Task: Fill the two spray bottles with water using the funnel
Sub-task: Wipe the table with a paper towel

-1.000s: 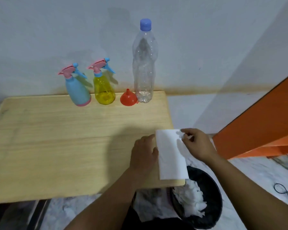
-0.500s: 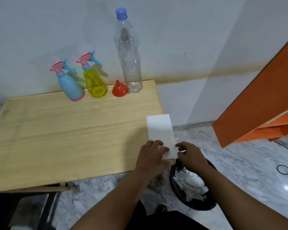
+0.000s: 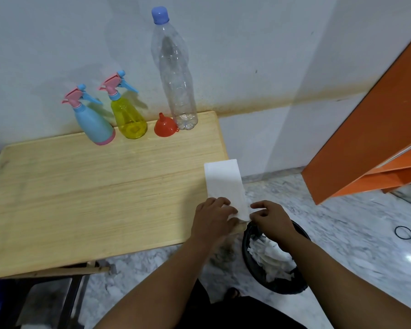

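- Both your hands are on the white paper tissue [image 3: 224, 186] at the table's right front corner: left hand [image 3: 212, 217] has fingers curled over its near left edge, pressing and gripping it; right hand [image 3: 269, 218] pinches the near right corner. Neither is free.
- Task items sit untouched at the back edge of the wooden table [image 3: 81, 186], well apart from your hands: blue spray bottle [image 3: 94, 123], yellow spray bottle [image 3: 127, 115], red funnel [image 3: 165, 127] mouth-down, tall clear water bottle [image 3: 176, 74] touching the funnel's rim.
- Both spray heads are on and the water bottle's blue cap is on (so no filling looks started).
- Risk: the tissue overhangs the table's right edge above the black waste bin [image 3: 274, 262]. Let go carelessly and it likely slides off into the bin or onto the floor.
- Risk: the water bottle is tall and narrow and looks nearly empty (level hard to read). A quick reach past it could topple it into the funnel and the yellow bottle.
- Risk: the spray bottles stand close together. Unscrewing one with a single hand may knock over the other; steady the base.
- Risk: the funnel is light and small. Pour fast and it probably tips or overflows onto the wood; the tissue is too far from the bottles to catch that.
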